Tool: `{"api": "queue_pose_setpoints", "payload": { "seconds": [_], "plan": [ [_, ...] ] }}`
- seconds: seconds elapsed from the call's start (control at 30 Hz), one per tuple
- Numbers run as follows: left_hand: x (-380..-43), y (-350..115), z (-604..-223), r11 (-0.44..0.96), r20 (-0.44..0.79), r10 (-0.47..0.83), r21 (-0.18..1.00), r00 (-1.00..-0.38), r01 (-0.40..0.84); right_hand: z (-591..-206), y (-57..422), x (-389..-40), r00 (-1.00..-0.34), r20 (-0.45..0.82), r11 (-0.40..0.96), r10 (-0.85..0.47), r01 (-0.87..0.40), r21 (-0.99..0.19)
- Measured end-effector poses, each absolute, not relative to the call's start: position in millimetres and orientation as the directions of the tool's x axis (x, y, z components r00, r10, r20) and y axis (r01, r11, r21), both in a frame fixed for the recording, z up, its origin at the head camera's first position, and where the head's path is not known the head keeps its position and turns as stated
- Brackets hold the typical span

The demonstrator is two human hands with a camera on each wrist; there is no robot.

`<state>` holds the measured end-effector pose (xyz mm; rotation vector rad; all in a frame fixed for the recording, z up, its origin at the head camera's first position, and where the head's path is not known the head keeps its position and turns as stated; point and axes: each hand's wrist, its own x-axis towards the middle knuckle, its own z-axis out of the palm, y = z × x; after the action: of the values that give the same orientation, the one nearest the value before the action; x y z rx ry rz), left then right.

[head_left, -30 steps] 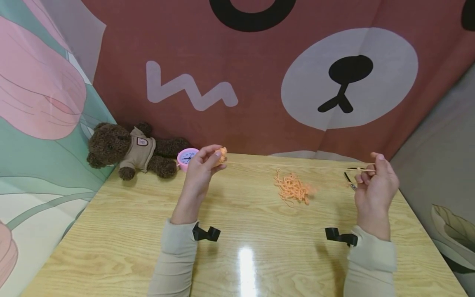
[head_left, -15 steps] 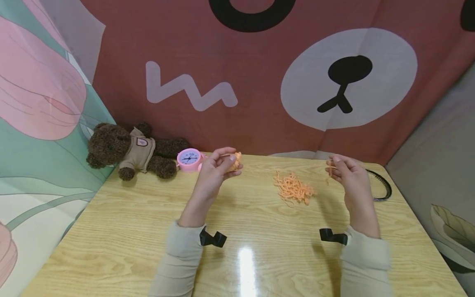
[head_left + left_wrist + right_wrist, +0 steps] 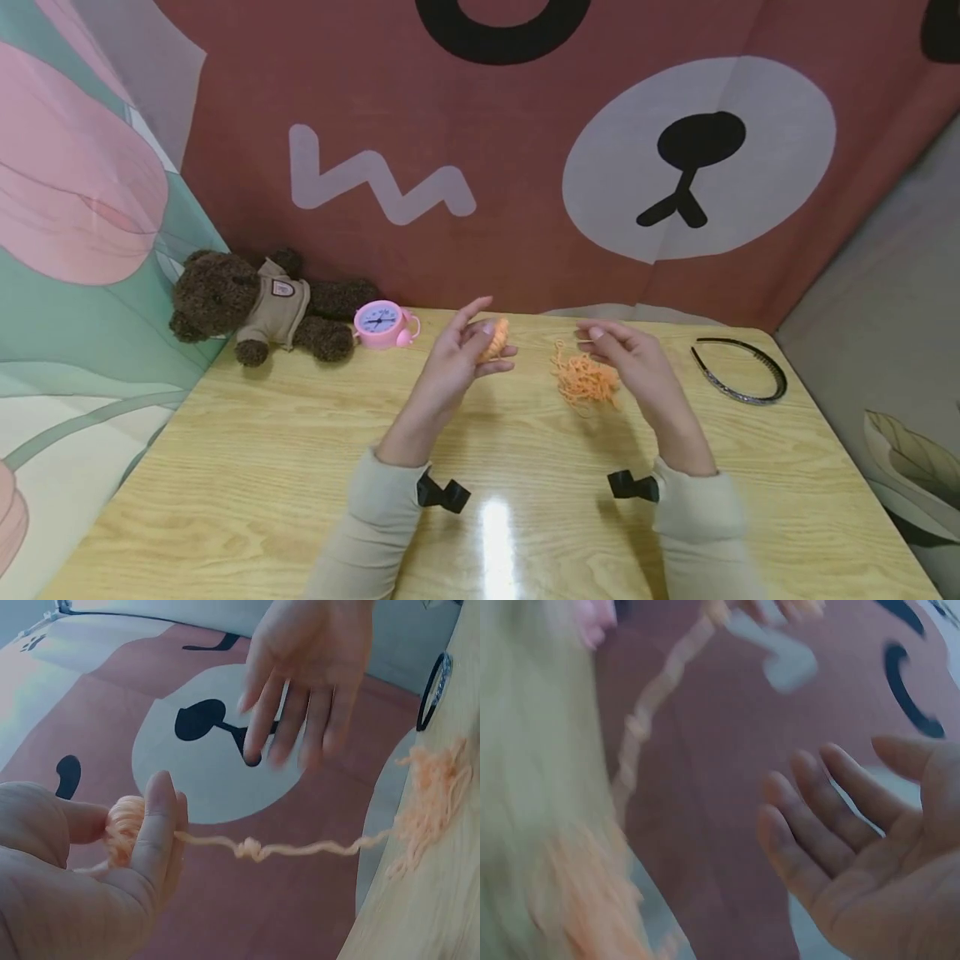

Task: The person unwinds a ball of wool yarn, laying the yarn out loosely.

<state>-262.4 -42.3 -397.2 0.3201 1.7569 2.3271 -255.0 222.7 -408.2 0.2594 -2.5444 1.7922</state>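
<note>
My left hand (image 3: 444, 367) pinches a small wound ball of orange yarn (image 3: 495, 338) between thumb and fingers, above the table. In the left wrist view, a strand of yarn (image 3: 315, 847) with a knot in it runs from that ball to a loose heap of orange yarn (image 3: 583, 381) on the table. Near the heap, my right hand (image 3: 639, 358) hovers with relaxed, extended fingers. The right wrist view shows its palm (image 3: 885, 892) bare, with nothing between fingers and thumb; the heap and strand are blurred there.
A brown teddy bear (image 3: 281, 302) in a beige shirt lies at the table's back left. Beside its feet stands a pink alarm clock (image 3: 381, 323). On the right lies a black headband (image 3: 780, 385). A printed cloth (image 3: 517, 208) hangs behind the table (image 3: 225, 500).
My right hand has come leftward from the far right and let go of the yarn strand. My left hand has moved rightward with the ball. The headband and alarm clock are now uncovered.
</note>
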Motion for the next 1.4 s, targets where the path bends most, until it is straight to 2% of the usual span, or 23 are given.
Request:
{"api": "queue_pose_setpoints", "payload": {
  "seconds": [0.2,0.3,0.37,0.47,0.67,0.83,0.93,1.1,1.3,1.4],
  "plan": [
    [-259.7,-41.9,-396.6,-0.371,0.064,0.42,0.922,-0.905,-0.107,-419.8,178.8,-251.5,-0.904,0.021,0.373,-0.428,-0.198,-0.907],
    [-260.2,-42.8,-395.2,-0.426,0.067,0.46,0.891,-0.886,-0.154,-423.1,171.3,-248.8,-0.868,0.018,0.362,-0.496,-0.226,-0.905],
    [-260.9,-43.4,-394.2,-0.439,0.064,0.461,0.883,-0.885,-0.165,-422.3,171.2,-247.0,-0.867,0.04,0.348,-0.497,-0.241,-0.906],
    [-262.5,-44.2,-393.0,-0.442,0.054,0.442,0.882,-0.895,-0.166,-419.1,176.0,-246.1,-0.89,0.091,0.308,-0.446,-0.248,-0.918],
    [-263.7,-45.4,-392.8,-0.352,0.04,0.438,0.927,-0.898,-0.131,-412.1,189.3,-248.9,-0.965,0.142,0.221,-0.219,-0.191,-0.956],
    [-263.3,-45.2,-395.6,-0.196,0.023,0.492,0.977,-0.871,-0.084,-409.0,195.3,-251.3,-0.976,0.188,0.126,-0.112,-0.202,-0.971],
    [-262.7,-44.8,-396.7,-0.152,0.013,0.487,0.986,-0.873,-0.07,-407.2,197.8,-251.9,-0.973,0.216,0.061,-0.081,-0.221,-0.973],
    [-262.5,-45.2,-397.6,-0.174,0.017,0.435,0.983,-0.9,-0.065,-404.3,202.0,-251.6,-0.971,0.236,0.012,-0.045,-0.236,-0.972],
    [-265.0,-48.4,-396.3,-0.289,0.004,0.357,0.951,-0.934,-0.106,-402.6,208.9,-250.9,-0.974,0.226,0.011,-0.01,-0.226,-0.974],
    [-266.0,-52.2,-395.9,-0.288,0.011,0.342,0.953,-0.939,-0.094,-401.2,214.2,-251.1,-0.977,0.213,-0.007,0.031,-0.213,-0.977]
  ]
}}
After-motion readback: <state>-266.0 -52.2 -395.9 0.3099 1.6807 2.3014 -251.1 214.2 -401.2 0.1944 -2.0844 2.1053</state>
